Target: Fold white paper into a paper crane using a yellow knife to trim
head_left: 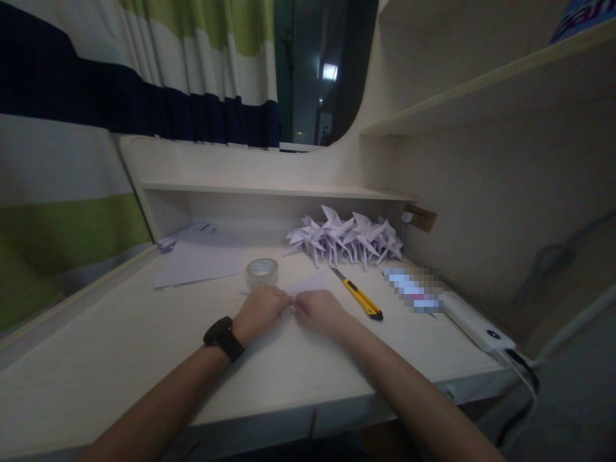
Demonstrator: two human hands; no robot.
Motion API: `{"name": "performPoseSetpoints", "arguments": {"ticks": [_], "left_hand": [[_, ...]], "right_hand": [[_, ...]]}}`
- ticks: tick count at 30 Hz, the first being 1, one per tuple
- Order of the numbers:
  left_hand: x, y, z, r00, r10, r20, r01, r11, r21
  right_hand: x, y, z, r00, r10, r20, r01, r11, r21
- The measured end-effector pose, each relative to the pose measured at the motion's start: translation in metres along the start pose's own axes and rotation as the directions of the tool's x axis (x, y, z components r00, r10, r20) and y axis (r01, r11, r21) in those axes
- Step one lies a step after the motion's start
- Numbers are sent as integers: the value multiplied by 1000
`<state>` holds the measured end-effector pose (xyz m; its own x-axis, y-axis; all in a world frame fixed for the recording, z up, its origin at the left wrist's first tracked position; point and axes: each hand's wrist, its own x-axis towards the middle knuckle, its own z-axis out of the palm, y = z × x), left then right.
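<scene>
Close together over the middle of the desk, my left hand and my right hand both pinch a piece of white paper. Its pale sheet shows behind my fingers, and the part between the fingertips is mostly hidden. A dark watch is on my left wrist. Just behind my left hand stands a roll of clear tape. To the right of my right hand lies a yellow utility knife with its blade pointing away from me.
Several white paper pinwheels are heaped at the back. White sheets lie at the back left. A phone, blurred out, and a white power strip with cables sit on the right. A shelf spans the back of the desk.
</scene>
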<state>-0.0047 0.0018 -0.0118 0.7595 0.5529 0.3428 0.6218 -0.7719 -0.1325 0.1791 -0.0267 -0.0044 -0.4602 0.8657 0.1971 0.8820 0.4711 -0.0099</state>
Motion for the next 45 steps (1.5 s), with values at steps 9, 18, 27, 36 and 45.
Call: {"name": "performPoseSetpoints", "arguments": {"ticks": [9,18,27,36,45], "left_hand": [[-7,-25,4,997,-71,-13,70,996,-55],[-2,-9,8,1000,5,-17,-7,990,-142],[-3,-4,2,999,-36,3,36,977,-212],[-2,-8,0,998,-42,50,54,963,-264],[-1,-11,3,998,-48,46,62,935,-349]], "right_hand": [[-4,8,-4,998,45,-38,-44,999,20],[1,1,14,997,20,-72,-14,997,74],[5,14,21,998,23,-50,-6,950,312],[8,20,25,998,62,-27,-35,810,586],[10,25,28,992,96,87,-127,585,801]]}}
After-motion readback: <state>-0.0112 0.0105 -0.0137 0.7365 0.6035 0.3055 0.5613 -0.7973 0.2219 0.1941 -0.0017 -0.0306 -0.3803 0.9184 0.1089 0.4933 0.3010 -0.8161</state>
